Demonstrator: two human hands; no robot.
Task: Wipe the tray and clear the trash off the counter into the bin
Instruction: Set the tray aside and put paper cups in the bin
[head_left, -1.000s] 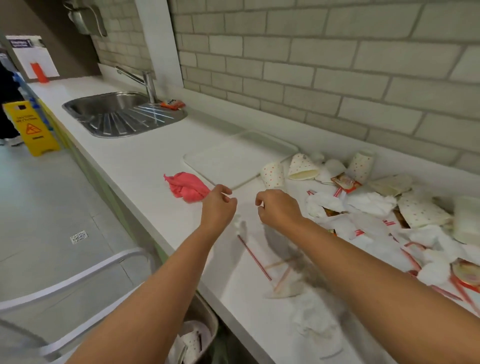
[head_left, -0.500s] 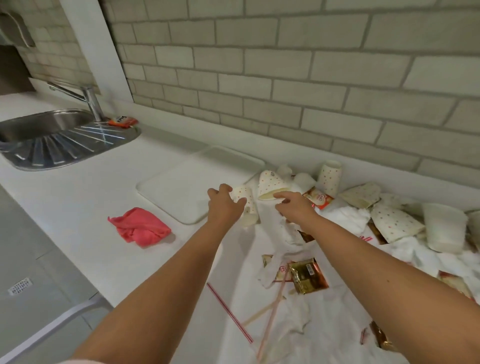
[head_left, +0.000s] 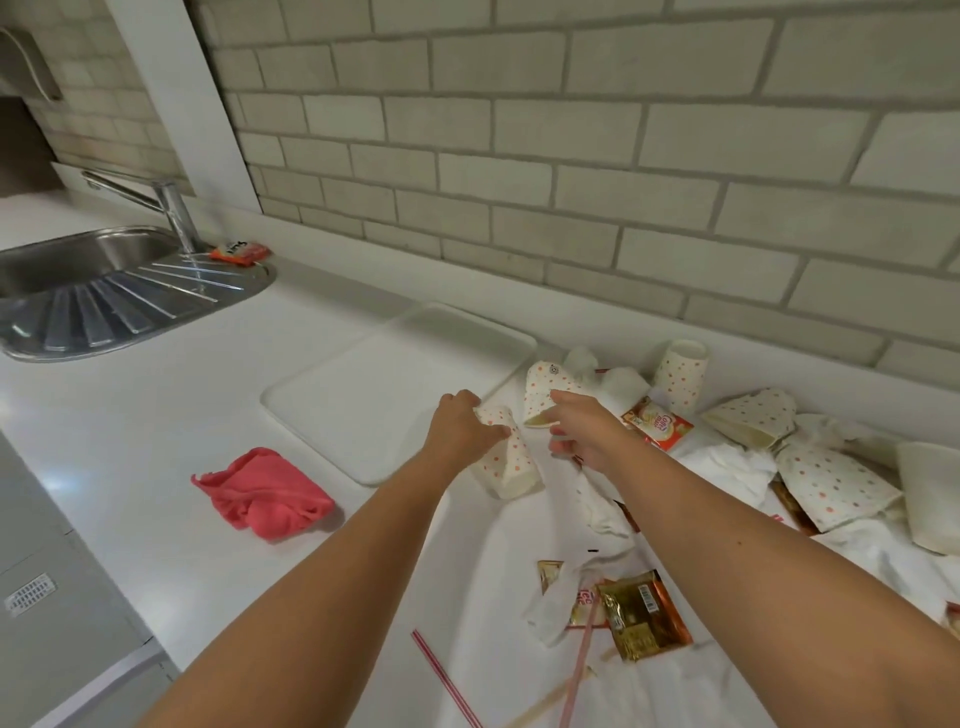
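The pink cloth lies left of the tray. At the tray's right edge the left hand grips a dotted cup lying near-to-far. Just right, the right hand, fingers spread, touches a flattened cup, which lies nearer it than the left.

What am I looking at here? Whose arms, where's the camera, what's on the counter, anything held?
No machine: these are a person's two bare arms, filmed by one wide-angle camera worn on the head, looking down. The white counter carries an empty white tray, a crumpled pink cloth and, to the right, trash: paper cups, napkins, wrappers, straws. A steel sink sits far left. The left hand grips a dotted cup lying on its side beside the tray. The right hand reaches onto a flattened cup; whether it grips it is unclear.
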